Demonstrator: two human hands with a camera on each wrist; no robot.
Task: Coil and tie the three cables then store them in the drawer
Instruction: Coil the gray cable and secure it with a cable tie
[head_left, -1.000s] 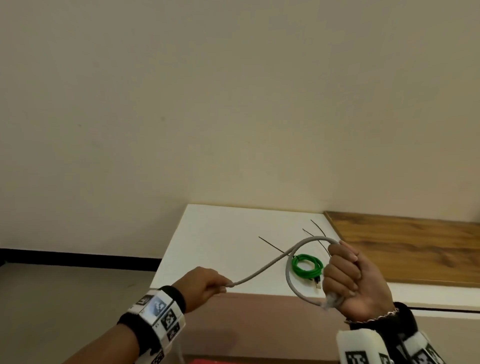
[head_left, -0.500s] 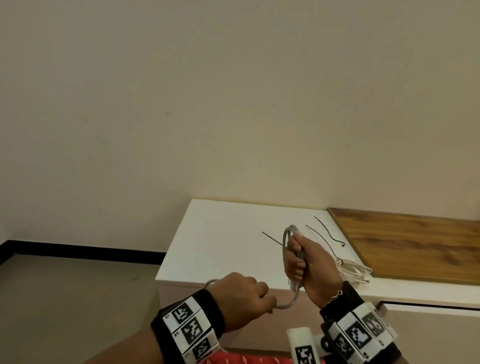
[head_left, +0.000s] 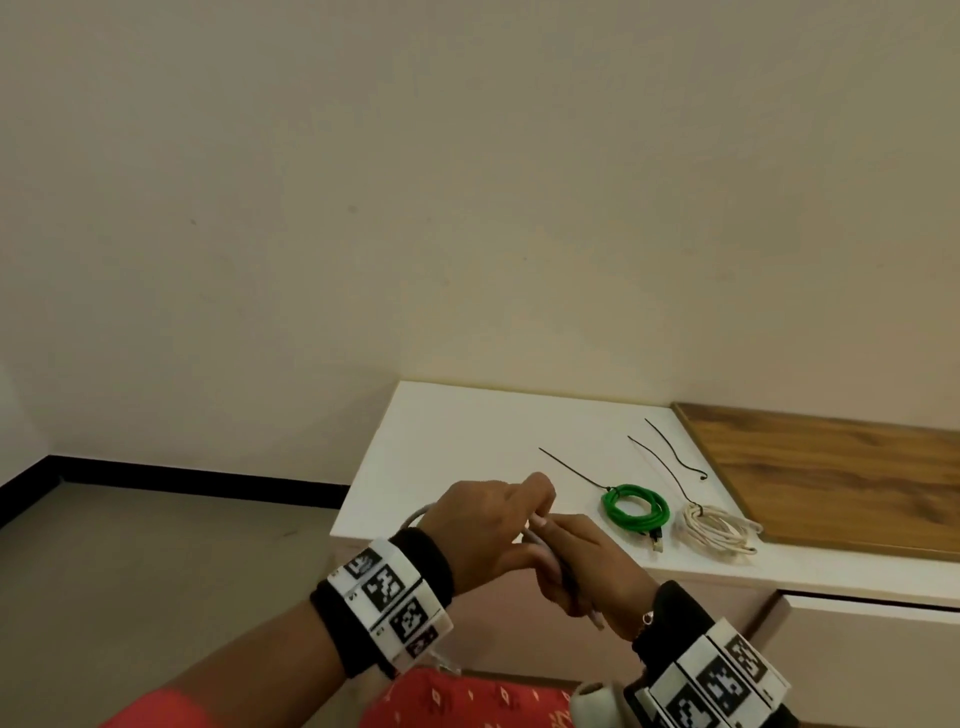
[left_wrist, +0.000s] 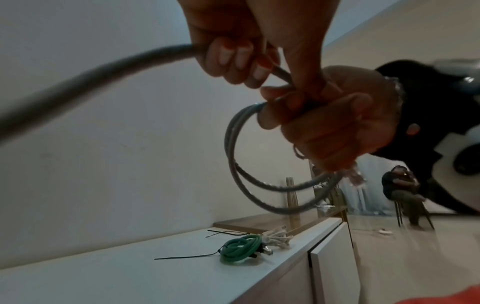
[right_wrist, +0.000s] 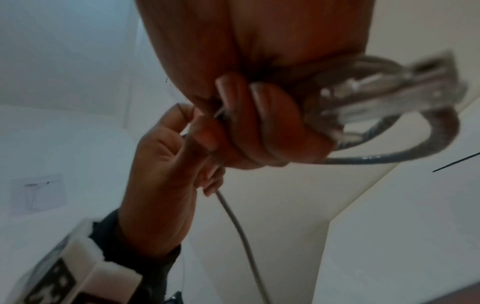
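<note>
I hold a grey cable (left_wrist: 235, 164) in front of the white cabinet. My right hand (head_left: 589, 569) grips its gathered loops, and the clear plug (right_wrist: 389, 90) sticks out past the fist. My left hand (head_left: 493, 519) is against the right hand and holds the free run of the cable (left_wrist: 103, 70) with curled fingers. A green cable (head_left: 635, 508) lies coiled and tied on the cabinet top (head_left: 457, 447). Beside it on the right lies a coiled, tied white cable (head_left: 719, 530). A loose black tie (head_left: 675, 452) lies behind them.
A wooden board (head_left: 841, 478) covers the right part of the cabinet top. A drawer front (head_left: 872, 660) sits below the top at the right. Bare floor (head_left: 156, 561) lies left of the cabinet. A seated person (left_wrist: 405, 191) is far off in the left wrist view.
My left hand moved right and up, bringing the free cable to my right hand. The wide single loop has become a tighter bundle in my right fist.
</note>
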